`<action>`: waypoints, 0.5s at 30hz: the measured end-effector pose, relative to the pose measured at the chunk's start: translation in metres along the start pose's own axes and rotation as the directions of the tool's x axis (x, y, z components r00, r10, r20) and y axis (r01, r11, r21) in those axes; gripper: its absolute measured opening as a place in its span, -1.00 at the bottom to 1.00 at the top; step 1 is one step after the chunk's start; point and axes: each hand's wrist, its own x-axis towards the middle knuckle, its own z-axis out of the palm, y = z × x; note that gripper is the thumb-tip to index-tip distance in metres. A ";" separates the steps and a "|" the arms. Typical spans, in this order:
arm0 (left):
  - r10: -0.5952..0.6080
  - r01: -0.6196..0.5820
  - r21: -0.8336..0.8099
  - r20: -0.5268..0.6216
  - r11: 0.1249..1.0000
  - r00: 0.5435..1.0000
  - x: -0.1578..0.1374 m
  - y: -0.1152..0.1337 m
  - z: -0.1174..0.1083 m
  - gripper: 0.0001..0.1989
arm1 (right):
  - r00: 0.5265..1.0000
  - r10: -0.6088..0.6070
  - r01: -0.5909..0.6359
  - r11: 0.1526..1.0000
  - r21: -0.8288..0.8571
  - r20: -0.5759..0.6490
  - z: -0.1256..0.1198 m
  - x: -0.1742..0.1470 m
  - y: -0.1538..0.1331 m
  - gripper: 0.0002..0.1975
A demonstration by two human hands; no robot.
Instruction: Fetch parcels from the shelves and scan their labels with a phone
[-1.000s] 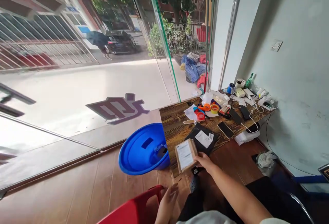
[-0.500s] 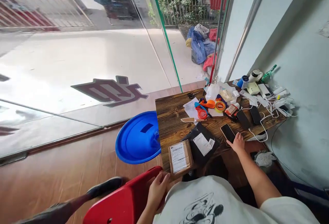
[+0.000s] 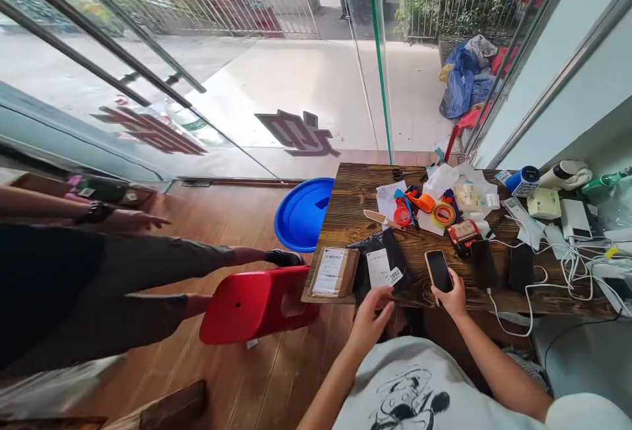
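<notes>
My right hand (image 3: 453, 295) grips a smartphone (image 3: 438, 270) with a dark screen, its near end tilted up off the table's front edge. My left hand (image 3: 371, 320) is empty, thumb and fingers apart, just in front of a black plastic mailer (image 3: 405, 260) with white labels; whether the fingertips touch it I cannot tell. Left of the mailer sits a brown cardboard box (image 3: 349, 272) with a shipping label. Behind them lies a knife (image 3: 378, 217) with a tan blade. Two more dark phones, one of them a black phone (image 3: 521, 269), rest to the right.
Tape rolls (image 3: 443, 215), papers, scissors and tangled white cables (image 3: 575, 272) crowd the wooden table (image 3: 348, 193). A red stool (image 3: 237, 305) and a blue tub (image 3: 303, 216) stand to its left. Another person (image 3: 162, 272) is at the far left, one arm stretched out.
My left hand has come from beside the red stool to the mailer. My right hand has closed on the phone and lifted its near end. The view has swung left, showing more of the other person.
</notes>
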 end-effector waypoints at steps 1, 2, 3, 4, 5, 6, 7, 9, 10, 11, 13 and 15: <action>-0.015 0.020 -0.053 0.086 0.998 0.996 0.002 0.008 0.022 -0.44 | 0.999 0.013 -0.018 0.995 0.099 0.049 -0.005 -0.003 -0.010 -0.23; -0.041 0.057 -0.113 0.139 0.992 0.989 0.002 0.014 0.041 -0.36 | 0.995 0.020 -0.040 0.980 0.195 0.103 -0.009 -0.008 -0.020 -0.22; -0.067 0.095 -0.169 0.165 0.981 0.984 0.001 0.019 0.058 -0.29 | 0.987 0.018 -0.064 0.957 0.282 0.161 -0.013 -0.013 -0.031 -0.21; -0.078 0.118 -0.228 0.177 0.966 0.981 0.000 0.022 0.071 -0.25 | 0.976 0.010 -0.089 0.930 0.356 0.218 -0.016 -0.020 -0.042 -0.21; -0.067 0.116 -0.284 0.176 0.952 0.982 -0.003 0.026 0.082 -0.24 | 0.965 -0.003 -0.110 0.904 0.413 0.264 -0.018 -0.027 -0.052 -0.21; -0.037 0.091 -0.331 0.165 0.939 0.986 -0.007 0.028 0.089 -0.25 | 0.956 -0.020 -0.122 0.882 0.456 0.293 -0.019 -0.034 -0.062 -0.20; -0.003 0.060 -0.369 0.153 0.927 0.988 -0.011 0.031 0.093 -0.25 | 0.951 -0.040 -0.120 0.866 0.485 0.307 -0.020 -0.042 -0.070 -0.19; 0.032 0.027 -0.431 0.129 0.902 0.991 -0.018 0.034 0.096 -0.19 | 0.951 -0.084 -0.083 0.858 0.507 0.299 -0.020 -0.056 -0.084 -0.17; 0.023 0.036 -0.467 0.120 0.884 0.993 -0.021 0.035 0.095 -0.12 | 0.953 -0.104 -0.058 0.861 0.505 0.285 -0.020 -0.063 -0.090 -0.16; 0.002 0.056 -0.511 0.111 0.858 0.994 -0.024 0.036 0.094 -0.05 | 0.951 -0.124 -0.035 0.866 0.499 0.282 -0.021 -0.069 -0.096 -0.14; -0.043 0.089 -0.619 0.090 0.780 0.995 -0.028 0.039 0.091 0.01 | 0.937 -0.155 -0.016 0.876 0.483 0.313 -0.025 -0.079 -0.105 -0.12; -0.066 0.111 -0.722 0.091 0.683 0.994 -0.031 0.041 0.086 -0.04 | 0.912 -0.172 -0.035 0.873 0.487 0.373 -0.034 -0.084 -0.115 -0.13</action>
